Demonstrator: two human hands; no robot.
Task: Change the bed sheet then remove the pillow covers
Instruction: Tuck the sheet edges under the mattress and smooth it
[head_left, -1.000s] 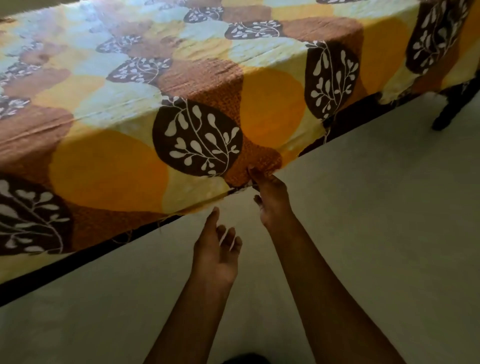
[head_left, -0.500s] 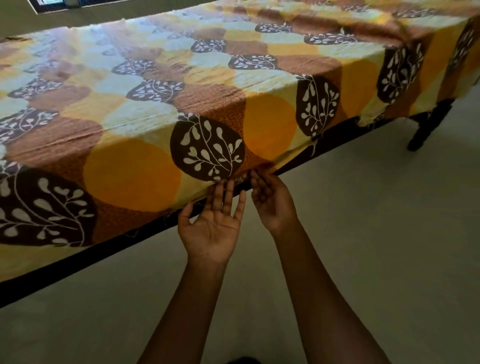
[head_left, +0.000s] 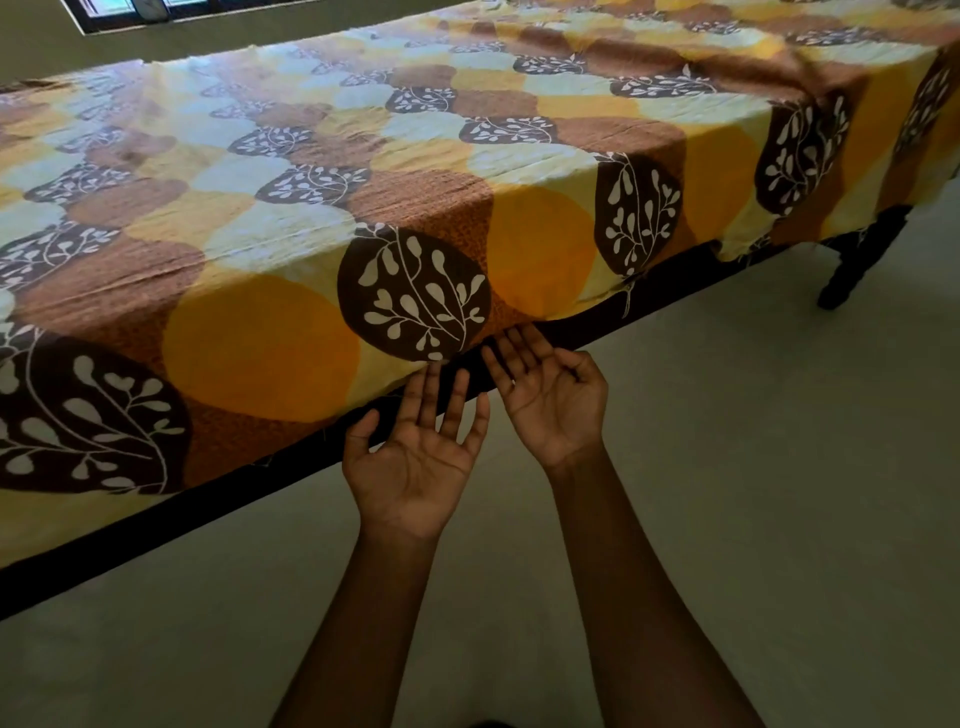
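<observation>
The patterned bed sheet (head_left: 363, 182) hangs over the bed's side. The left hand (head_left: 415, 457) and right hand (head_left: 550, 395) are palm-up, with straight, empty fingers (head_left: 430, 395) at its hem. Slide it evenly above the bed frame (head_left: 208, 499), keeping the fabric taut.

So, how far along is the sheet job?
Done: the patterned sheet lies spread across the top. In hand: the left hand and right hand, palms up, fingers straight, meet its hanging edge by the bed frame, probably tucking. Left: the edge near the leg hangs loose; no pillows in view.
</observation>
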